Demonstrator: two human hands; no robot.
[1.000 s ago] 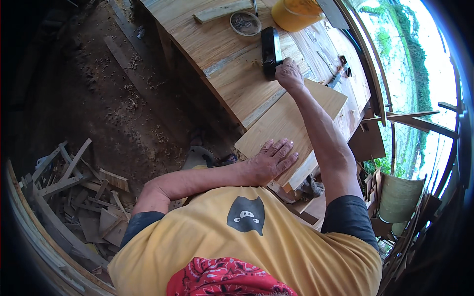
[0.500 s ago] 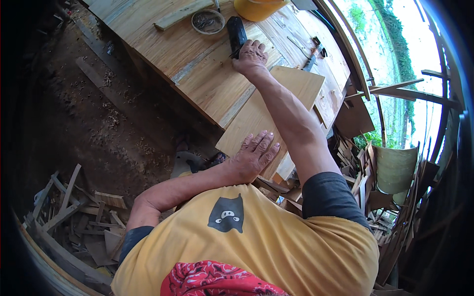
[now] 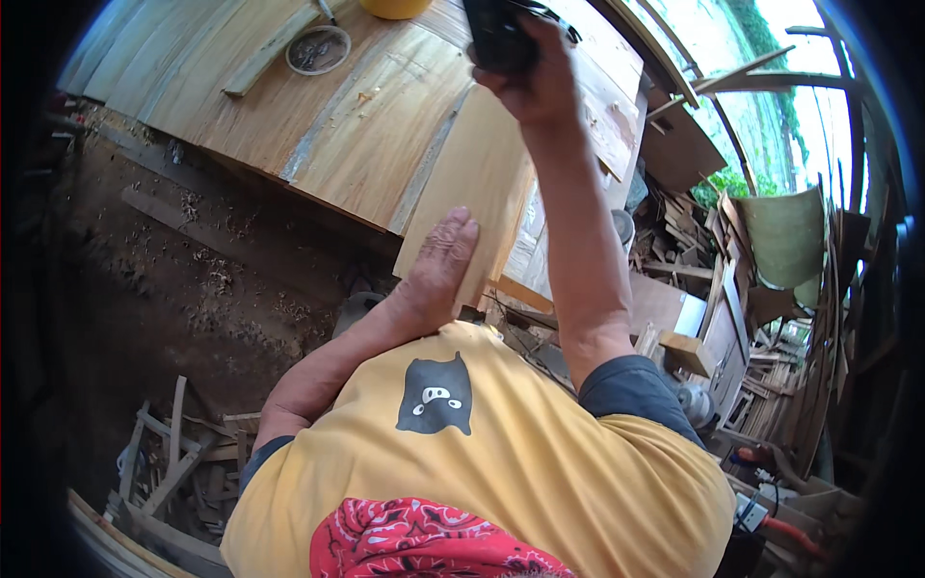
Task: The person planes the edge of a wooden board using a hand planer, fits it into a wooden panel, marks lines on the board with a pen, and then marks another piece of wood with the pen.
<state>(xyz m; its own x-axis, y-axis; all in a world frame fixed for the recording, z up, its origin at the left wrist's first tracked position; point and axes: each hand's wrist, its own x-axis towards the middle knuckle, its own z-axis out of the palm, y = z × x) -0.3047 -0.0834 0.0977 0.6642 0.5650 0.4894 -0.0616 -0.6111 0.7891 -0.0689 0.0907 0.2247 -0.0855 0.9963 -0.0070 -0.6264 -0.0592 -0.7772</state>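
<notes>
Board [image 3: 482, 135] slants away, its far right part hidden behind the right hand [image 3: 546, 82]. That hand's fingers clamp a blurred dark tool [image 3: 496, 37] at the board's far end; the frame cuts it off, and its contact below cannot be told. The left hand [image 3: 438, 262] lies on the board's near end, fingers together, thumb unseen. Beyond the board, leftward, a round tub [image 3: 316, 72] holds indistinct bits.

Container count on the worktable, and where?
2: a round tub beside a wood strip, and a yellow bucket right of the tub, cut off by the frame's top. More may hide behind the right hand and black tool.
</notes>
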